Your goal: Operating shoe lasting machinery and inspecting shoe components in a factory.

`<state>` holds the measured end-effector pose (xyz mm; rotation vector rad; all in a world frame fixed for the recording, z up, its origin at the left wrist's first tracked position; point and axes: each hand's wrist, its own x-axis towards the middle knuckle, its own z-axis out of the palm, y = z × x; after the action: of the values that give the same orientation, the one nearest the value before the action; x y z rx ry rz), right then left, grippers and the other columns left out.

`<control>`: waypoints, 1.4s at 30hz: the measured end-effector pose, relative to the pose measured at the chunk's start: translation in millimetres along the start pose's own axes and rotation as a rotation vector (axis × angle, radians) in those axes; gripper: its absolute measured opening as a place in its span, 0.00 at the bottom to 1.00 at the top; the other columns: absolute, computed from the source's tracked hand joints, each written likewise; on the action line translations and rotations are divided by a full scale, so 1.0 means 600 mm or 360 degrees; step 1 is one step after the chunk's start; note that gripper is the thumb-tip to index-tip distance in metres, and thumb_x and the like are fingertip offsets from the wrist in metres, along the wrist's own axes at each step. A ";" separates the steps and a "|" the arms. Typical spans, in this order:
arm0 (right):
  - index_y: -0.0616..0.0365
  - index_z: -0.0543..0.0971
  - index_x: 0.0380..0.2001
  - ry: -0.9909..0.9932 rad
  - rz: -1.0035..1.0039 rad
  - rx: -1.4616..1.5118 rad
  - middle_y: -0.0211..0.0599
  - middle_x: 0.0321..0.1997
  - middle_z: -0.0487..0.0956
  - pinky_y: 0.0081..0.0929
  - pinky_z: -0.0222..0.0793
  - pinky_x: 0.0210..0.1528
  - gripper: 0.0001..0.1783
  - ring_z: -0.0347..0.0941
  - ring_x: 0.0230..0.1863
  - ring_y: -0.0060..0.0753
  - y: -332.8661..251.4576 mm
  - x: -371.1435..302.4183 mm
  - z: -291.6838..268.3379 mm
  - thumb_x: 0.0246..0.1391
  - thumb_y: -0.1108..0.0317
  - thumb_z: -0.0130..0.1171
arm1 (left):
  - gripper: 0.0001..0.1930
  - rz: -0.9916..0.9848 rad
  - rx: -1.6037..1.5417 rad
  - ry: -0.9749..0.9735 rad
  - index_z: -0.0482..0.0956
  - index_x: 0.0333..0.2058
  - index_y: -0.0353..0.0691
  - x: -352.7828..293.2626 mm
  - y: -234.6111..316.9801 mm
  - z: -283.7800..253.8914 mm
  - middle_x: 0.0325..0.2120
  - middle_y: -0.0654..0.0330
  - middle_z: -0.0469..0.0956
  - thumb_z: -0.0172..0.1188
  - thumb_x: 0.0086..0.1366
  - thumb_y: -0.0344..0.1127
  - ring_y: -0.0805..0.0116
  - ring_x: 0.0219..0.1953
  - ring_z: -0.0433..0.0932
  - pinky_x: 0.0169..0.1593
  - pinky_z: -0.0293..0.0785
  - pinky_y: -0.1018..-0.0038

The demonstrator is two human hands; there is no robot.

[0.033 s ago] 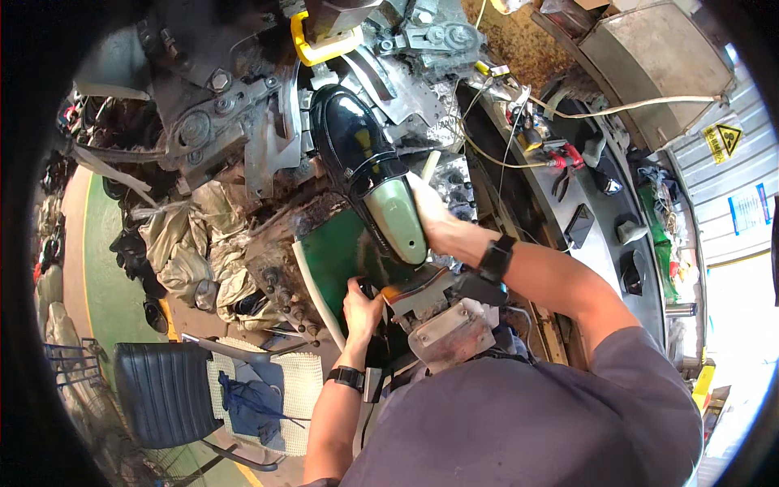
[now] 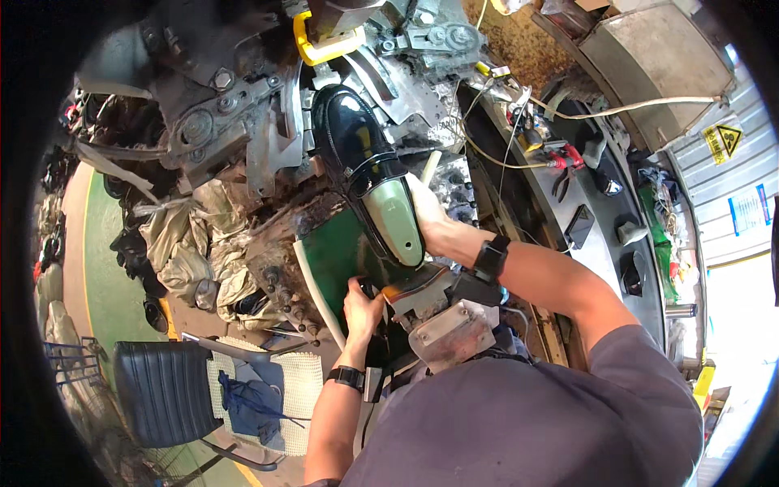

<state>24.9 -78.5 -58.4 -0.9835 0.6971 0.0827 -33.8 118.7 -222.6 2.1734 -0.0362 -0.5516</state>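
Right hand (image 2: 428, 217) is wrapped round the heel end of the shoe (image 2: 367, 170) seated in the machine (image 2: 243, 122), left hand (image 2: 363, 306) pinching something down by the green plate (image 2: 341, 256), so probably still positioning, needs steady alignment next.

Both forearms extend forward, each with a dark wristband; the right hand (image 2: 428, 217) reaches farther, fingers curled closed, while the left hand (image 2: 363, 307) sits nearer, fingers clenched.

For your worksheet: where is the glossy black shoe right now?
Upper centre of the head view: the black shoe sits on a pale green last, beside the right hand.
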 end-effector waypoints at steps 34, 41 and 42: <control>0.63 0.68 0.64 -0.0861 0.0269 0.1101 0.48 0.64 0.75 0.51 0.66 0.66 0.42 0.74 0.61 0.44 0.004 -0.371 -0.215 0.59 0.39 0.59 | 0.25 0.1535 -0.2208 -0.0845 0.69 0.57 0.42 -0.160 0.438 -0.200 0.45 0.57 0.77 0.60 0.69 0.51 0.62 0.47 0.77 0.59 0.71 0.62; 0.63 0.80 0.47 -0.0357 0.0041 0.1521 0.44 0.44 0.85 0.39 0.82 0.51 0.21 0.84 0.42 0.36 0.026 -0.469 -0.374 0.58 0.58 0.68 | 0.23 0.1048 -0.2056 -0.0913 0.72 0.56 0.46 -0.202 0.509 -0.011 0.44 0.59 0.80 0.51 0.73 0.55 0.60 0.44 0.79 0.55 0.75 0.59; 0.64 0.80 0.46 -0.0296 -0.0004 0.1590 0.45 0.43 0.85 0.37 0.83 0.50 0.20 0.84 0.42 0.36 0.034 -0.480 -0.404 0.57 0.59 0.68 | 0.23 0.0926 -0.2060 -0.0919 0.72 0.56 0.47 -0.204 0.515 0.030 0.43 0.59 0.80 0.51 0.73 0.55 0.60 0.45 0.79 0.55 0.76 0.60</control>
<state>-330.3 -188.7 5.5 -0.0147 0.4669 -0.1672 -99.8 -60.4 49.9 0.6519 -0.4674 -0.5875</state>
